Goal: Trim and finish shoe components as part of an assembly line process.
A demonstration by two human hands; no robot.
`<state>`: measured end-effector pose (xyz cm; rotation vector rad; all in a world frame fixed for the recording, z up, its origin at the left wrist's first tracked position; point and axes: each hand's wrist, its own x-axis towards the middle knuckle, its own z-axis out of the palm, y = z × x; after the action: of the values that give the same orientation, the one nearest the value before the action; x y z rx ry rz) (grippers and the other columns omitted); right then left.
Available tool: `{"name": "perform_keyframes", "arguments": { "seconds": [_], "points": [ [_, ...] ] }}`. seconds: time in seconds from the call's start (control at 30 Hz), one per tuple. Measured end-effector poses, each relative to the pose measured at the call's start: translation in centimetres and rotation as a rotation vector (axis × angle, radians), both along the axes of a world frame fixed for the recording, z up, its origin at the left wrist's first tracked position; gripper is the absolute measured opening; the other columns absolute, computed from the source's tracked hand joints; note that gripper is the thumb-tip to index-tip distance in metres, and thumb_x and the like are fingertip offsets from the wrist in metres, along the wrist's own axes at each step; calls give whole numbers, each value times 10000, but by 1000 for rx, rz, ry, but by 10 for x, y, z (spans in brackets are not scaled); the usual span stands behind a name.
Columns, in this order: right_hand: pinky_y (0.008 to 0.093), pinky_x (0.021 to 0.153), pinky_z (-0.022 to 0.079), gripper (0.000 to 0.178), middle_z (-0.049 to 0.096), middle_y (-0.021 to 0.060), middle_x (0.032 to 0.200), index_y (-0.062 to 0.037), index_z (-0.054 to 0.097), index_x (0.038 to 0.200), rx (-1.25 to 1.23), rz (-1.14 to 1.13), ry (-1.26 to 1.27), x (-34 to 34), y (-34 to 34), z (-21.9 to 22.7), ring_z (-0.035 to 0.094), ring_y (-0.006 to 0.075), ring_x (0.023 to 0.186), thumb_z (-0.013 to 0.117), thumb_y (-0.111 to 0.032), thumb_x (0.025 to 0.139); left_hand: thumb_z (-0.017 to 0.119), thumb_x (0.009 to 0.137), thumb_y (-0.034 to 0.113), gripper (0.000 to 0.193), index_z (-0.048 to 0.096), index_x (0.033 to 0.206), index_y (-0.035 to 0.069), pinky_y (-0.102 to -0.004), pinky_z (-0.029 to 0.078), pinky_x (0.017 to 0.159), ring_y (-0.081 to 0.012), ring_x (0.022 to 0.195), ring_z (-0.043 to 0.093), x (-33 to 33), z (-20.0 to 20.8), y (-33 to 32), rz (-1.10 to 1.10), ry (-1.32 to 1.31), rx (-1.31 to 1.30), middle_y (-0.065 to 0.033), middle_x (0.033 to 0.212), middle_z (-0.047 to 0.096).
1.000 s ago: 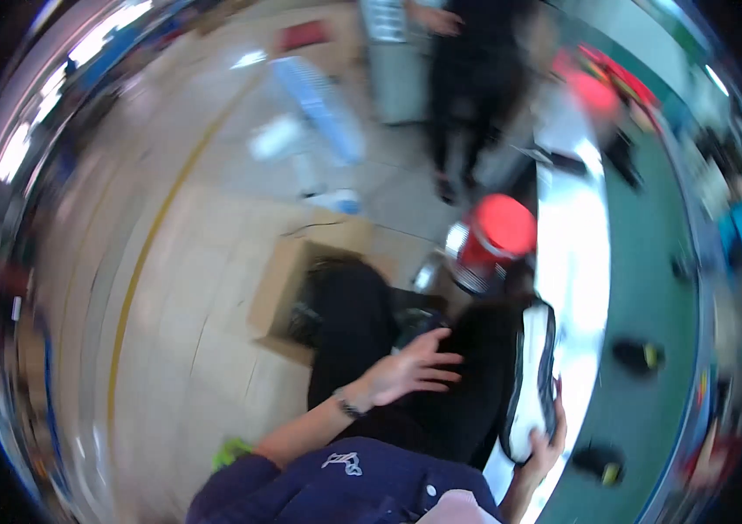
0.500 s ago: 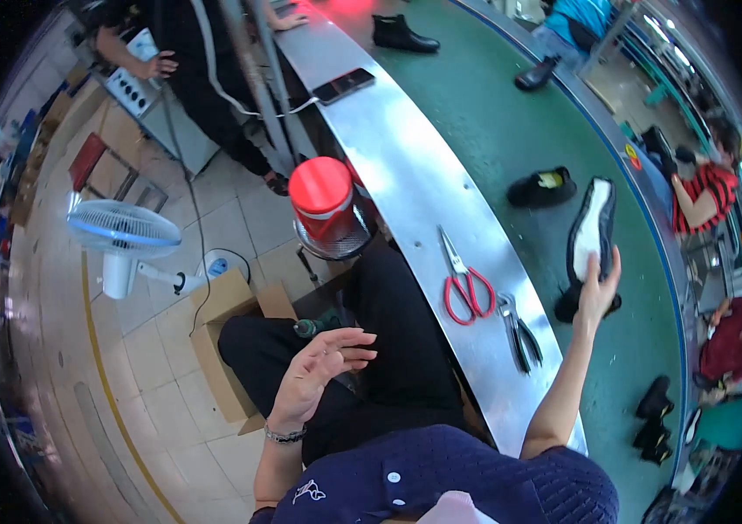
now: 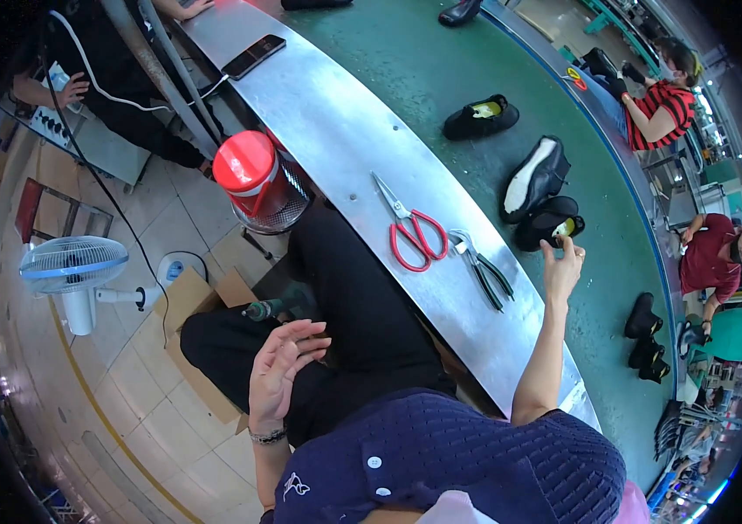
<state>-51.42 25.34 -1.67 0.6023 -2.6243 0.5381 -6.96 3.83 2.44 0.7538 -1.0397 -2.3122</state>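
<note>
My right hand [image 3: 565, 267] is over the green belt, at the near edge of a black shoe [image 3: 535, 234] with a pale yellow lining. Thumb and fingers are apart, and no grip on the shoe shows. Just beyond, another black shoe [image 3: 539, 177] lies tilted on its side with its white sole showing. A third black shoe [image 3: 481, 118] stands farther up the belt. My left hand [image 3: 277, 371] hovers above my lap, fingers stretched out and nothing held. Between the hands, red-handled scissors-like pliers [image 3: 413, 231] and black-handled pincers [image 3: 482, 269] lie on the metal ledge.
The metal ledge [image 3: 345, 131] runs along the green belt [image 3: 388, 65] and bears a phone [image 3: 254, 57]. A red-lidded container [image 3: 249, 166] stands beside it. At left are a fan [image 3: 74, 262] and an open carton [image 3: 205, 384]. More black shoes [image 3: 643, 316] lie right. People work nearby.
The white-soled shoe has left my right hand and now lies on the belt. That hand has moved to the black shoe beside it. My left hand stays outstretched; the whole view has shifted.
</note>
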Motion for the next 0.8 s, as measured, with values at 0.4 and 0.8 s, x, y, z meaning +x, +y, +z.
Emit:
{"name": "perform_keyframes", "arguments": {
  "seconds": [0.4,0.8],
  "points": [
    [158,475,304,114,478,-57,794,-49,606,915,-810,428,-455,17,-20,117,397,1,574,653,-153,922,520,979,215,384,499,1294,-5,-324,455,956,-223,1114,596,-9,12,-1,-55,-8,-134,-151,1263,580],
    [199,402,346,280,462,-34,612,-45,538,678,-685,961,-1347,198,-165,153,427,30,447,672,-168,891,802,691,176,940,306,1478,38,-367,320,1078,-299,1279,443,-47,4,-10,-194,-24,-806,-173,1436,405]
  ]
}}
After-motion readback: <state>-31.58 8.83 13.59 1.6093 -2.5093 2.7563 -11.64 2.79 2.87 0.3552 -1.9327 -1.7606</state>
